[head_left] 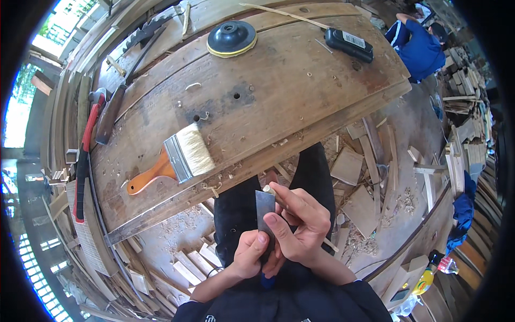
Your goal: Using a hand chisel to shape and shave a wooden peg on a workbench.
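Note:
Close to my body, my left hand [250, 253] is closed around a chisel [264, 206], its flat grey blade pointing up and away from me. A blue end, seemingly its handle, shows below the fingers. My right hand [301, 222] pinches a thin wooden stick [267, 189] whose pale round tip pokes out beside the blade's edge. The right thumb lies against the blade; the rest of the stick is mostly covered by my fingers. Beyond my hands, on the wooden workbench [284, 70], lies a wide paintbrush [185, 155] with an orange handle and pale bristles.
A black round sanding pad [232, 38] and a black handheld device [348, 45] sit on the bench. Red-handled tool [88, 129] and saw [147, 33] lie at the left. Wood offcuts [347, 165] cover the floor. A person in blue [421, 51] is at far right.

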`<state>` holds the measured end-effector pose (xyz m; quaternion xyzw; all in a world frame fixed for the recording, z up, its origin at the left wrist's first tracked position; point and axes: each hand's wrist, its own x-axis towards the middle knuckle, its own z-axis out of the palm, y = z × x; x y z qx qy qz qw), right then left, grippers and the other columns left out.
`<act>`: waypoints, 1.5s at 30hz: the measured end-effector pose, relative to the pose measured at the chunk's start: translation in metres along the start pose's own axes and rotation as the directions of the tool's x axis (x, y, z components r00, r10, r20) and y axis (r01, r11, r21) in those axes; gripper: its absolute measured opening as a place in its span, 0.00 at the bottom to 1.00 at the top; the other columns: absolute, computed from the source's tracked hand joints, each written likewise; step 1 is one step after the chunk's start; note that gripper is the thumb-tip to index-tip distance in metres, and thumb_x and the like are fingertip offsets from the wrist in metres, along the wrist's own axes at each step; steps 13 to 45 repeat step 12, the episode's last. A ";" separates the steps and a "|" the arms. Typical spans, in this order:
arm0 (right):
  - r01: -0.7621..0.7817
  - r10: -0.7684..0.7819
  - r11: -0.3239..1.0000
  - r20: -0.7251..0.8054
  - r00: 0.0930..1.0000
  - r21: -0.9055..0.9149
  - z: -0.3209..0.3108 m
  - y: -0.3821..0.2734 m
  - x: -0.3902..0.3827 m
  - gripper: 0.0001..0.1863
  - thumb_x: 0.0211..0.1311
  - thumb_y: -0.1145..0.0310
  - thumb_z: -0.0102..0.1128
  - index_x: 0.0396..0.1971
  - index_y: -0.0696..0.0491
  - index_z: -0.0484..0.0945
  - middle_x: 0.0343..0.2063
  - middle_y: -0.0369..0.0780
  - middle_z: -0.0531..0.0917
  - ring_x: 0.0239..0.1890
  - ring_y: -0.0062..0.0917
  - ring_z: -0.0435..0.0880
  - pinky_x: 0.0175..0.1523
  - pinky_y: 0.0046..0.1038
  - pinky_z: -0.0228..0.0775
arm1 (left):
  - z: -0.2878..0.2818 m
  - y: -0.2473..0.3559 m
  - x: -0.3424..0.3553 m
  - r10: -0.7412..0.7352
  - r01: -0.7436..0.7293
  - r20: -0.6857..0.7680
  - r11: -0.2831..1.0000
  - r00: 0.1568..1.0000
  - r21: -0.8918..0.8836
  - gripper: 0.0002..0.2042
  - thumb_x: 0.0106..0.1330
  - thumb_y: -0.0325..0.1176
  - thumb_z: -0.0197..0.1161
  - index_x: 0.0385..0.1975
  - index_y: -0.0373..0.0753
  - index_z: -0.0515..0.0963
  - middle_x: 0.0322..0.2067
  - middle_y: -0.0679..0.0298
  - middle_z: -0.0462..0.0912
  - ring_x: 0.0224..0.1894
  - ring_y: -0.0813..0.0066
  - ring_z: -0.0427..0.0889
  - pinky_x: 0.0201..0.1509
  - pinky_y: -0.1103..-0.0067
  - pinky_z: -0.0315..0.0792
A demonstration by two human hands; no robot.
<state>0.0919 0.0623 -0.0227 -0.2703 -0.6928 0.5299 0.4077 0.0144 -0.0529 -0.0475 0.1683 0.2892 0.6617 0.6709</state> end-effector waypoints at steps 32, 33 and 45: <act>-0.216 0.221 0.975 0.112 0.969 -0.054 -0.036 0.006 0.026 0.11 0.60 0.69 0.57 0.37 0.61 0.78 0.23 0.37 0.80 0.23 0.12 0.75 0.27 0.12 0.64 | -0.028 0.041 -0.013 0.283 -0.048 -0.338 0.825 0.898 0.563 0.24 0.69 0.48 0.41 0.33 0.27 0.71 0.11 0.62 0.69 0.12 0.76 0.68 0.17 0.83 0.62; -0.216 0.221 0.975 0.112 0.969 -0.054 -0.036 0.006 0.026 0.11 0.60 0.69 0.57 0.37 0.61 0.78 0.23 0.37 0.80 0.23 0.12 0.75 0.27 0.12 0.64 | -0.028 0.041 -0.013 0.283 -0.048 -0.338 0.825 0.898 0.563 0.24 0.69 0.48 0.41 0.33 0.27 0.71 0.11 0.62 0.69 0.12 0.76 0.68 0.17 0.83 0.62; -0.216 0.221 0.975 0.112 0.969 -0.054 -0.036 0.006 0.026 0.11 0.60 0.69 0.57 0.37 0.61 0.78 0.23 0.37 0.80 0.23 0.12 0.75 0.27 0.12 0.64 | -0.028 0.041 -0.013 0.283 -0.048 -0.338 0.825 0.898 0.563 0.24 0.69 0.48 0.41 0.33 0.27 0.71 0.11 0.62 0.69 0.12 0.76 0.68 0.17 0.83 0.62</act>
